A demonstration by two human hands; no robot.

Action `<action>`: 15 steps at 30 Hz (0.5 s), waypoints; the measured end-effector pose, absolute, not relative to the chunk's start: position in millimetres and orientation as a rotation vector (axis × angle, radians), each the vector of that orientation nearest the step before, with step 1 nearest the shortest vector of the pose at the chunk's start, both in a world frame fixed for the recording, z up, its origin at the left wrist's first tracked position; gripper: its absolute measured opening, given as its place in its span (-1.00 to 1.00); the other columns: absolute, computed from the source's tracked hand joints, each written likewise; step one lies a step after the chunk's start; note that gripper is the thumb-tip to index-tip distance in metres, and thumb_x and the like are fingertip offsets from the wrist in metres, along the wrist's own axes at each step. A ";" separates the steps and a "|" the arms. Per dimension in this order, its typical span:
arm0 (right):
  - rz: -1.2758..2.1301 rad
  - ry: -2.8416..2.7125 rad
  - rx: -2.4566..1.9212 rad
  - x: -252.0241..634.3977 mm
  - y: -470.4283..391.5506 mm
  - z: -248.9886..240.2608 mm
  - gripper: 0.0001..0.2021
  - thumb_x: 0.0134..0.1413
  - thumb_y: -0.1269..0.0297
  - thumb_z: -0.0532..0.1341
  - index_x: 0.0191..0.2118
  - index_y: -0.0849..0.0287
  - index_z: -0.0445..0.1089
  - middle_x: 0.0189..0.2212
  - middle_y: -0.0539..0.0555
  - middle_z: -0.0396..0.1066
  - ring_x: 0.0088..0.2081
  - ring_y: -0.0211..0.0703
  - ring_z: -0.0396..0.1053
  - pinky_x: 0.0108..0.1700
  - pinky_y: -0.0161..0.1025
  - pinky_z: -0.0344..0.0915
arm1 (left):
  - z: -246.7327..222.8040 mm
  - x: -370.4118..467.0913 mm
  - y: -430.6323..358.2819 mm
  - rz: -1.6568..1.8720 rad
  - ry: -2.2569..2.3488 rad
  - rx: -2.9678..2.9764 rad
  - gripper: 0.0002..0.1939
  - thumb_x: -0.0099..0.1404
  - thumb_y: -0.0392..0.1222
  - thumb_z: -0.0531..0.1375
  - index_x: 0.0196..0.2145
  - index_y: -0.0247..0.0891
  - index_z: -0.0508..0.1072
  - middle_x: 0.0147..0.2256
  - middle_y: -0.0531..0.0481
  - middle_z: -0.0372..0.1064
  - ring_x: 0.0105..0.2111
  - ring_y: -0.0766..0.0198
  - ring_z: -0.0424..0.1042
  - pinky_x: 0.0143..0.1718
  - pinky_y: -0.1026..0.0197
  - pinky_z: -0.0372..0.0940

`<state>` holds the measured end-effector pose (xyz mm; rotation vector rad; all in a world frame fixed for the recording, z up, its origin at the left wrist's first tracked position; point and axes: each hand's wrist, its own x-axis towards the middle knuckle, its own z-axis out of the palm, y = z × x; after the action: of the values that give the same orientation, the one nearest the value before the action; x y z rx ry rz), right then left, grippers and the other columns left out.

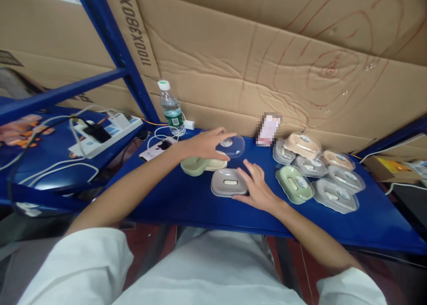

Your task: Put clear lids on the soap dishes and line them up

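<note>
My left hand [208,144] holds a clear plastic lid [232,145] just above a pale green soap box base [200,166] on the blue shelf top [187,198]. My right hand [256,187] rests with fingers spread against the right side of a grey soap box [228,182] that has its clear lid on. Both boxes sit near the middle of the shelf top, close together.
Several lidded soap boxes [316,171] in green, grey and peach cluster at the right. A water bottle [171,109], a phone [156,148] with white cable and a power strip [106,133] lie at the left. Cardboard sheets [267,51] form the back wall behind blue shelf posts [116,51].
</note>
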<state>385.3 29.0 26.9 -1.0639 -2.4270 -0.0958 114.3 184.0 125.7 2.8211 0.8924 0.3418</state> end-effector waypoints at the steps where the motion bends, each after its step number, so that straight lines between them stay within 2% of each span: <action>1: -0.117 -2.388 -1.074 386.8 29.0 25.8 0.05 0.35 -0.11 0.33 0.63 0.02 -0.37 0.54 0.50 -0.07 0.56 0.42 -0.03 0.45 0.54 0.01 | 124.5 116.0 165.6 0.357 0.856 2.859 -0.07 0.39 0.31 0.30 0.53 -0.05 0.10 0.37 -0.24 0.24 0.27 -0.08 0.44 0.22 0.05 0.35; 4: -0.148 -2.357 -1.111 391.4 28.3 25.8 -0.01 0.36 -0.12 0.30 0.63 -0.07 -0.31 0.55 0.40 -0.04 0.56 0.42 -0.02 0.48 0.54 -0.08 | 113.9 118.8 122.0 0.432 0.886 2.963 -0.06 0.46 0.32 0.25 0.56 -0.15 0.02 0.39 -0.34 0.22 0.36 -0.19 0.33 0.33 -0.08 0.26; 7: -0.156 -2.377 -1.117 395.7 28.8 31.3 -0.09 0.35 -0.16 0.31 0.61 -0.07 -0.12 0.55 0.36 0.01 0.56 0.41 -0.04 0.50 0.54 -0.12 | 96.2 119.8 100.7 0.471 0.921 2.987 -0.04 0.46 0.38 0.22 0.55 -0.21 0.05 0.41 -0.36 0.22 0.35 -0.24 0.33 0.35 -0.16 0.23; 11: -0.017 -2.497 -1.067 399.7 32.1 43.1 -0.19 0.36 -0.17 0.30 0.55 -0.01 0.10 0.54 0.32 0.06 0.56 0.34 -0.02 0.50 0.44 0.01 | 70.6 125.8 89.2 0.515 0.886 2.997 -0.05 0.43 0.45 0.21 0.48 -0.27 0.22 0.37 -0.37 0.31 0.32 -0.25 0.37 0.36 -0.20 0.21; 15: 0.146 -2.589 -1.011 398.5 32.9 49.2 -0.27 0.42 -0.12 0.26 0.53 0.05 0.16 0.48 0.31 0.21 0.53 0.24 0.10 0.48 0.32 0.17 | 52.3 131.7 80.7 0.504 0.852 2.997 -0.13 0.49 0.38 0.18 0.45 -0.35 0.26 0.37 -0.42 0.32 0.32 -0.28 0.36 0.33 -0.23 0.22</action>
<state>398.5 32.9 49.2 -1.0106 -2.5890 0.1461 131.7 80.7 52.3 2.9970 0.8518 0.5043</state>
